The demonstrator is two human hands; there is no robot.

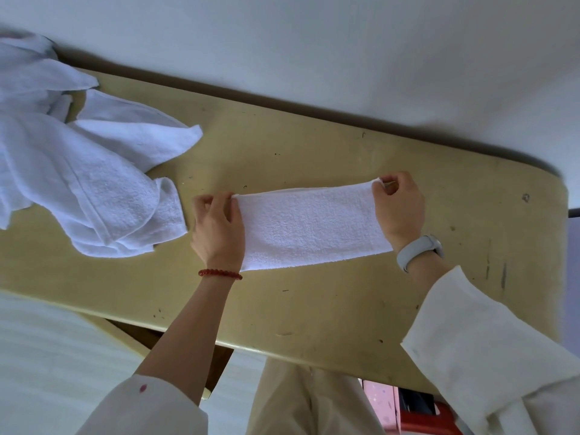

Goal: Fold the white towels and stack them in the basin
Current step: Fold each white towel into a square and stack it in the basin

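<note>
Left hand [217, 229] and right hand [398, 205] are pinching opposite ends of a folded white terry towel [310, 227], lying mid-frame on the yellow desk [329, 302].

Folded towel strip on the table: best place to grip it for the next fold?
Grip the folded towel strip at its two short ends, coming in from either side. It lies flat and long across the table, and the left hand and right hand already pinch its far corners.
</note>
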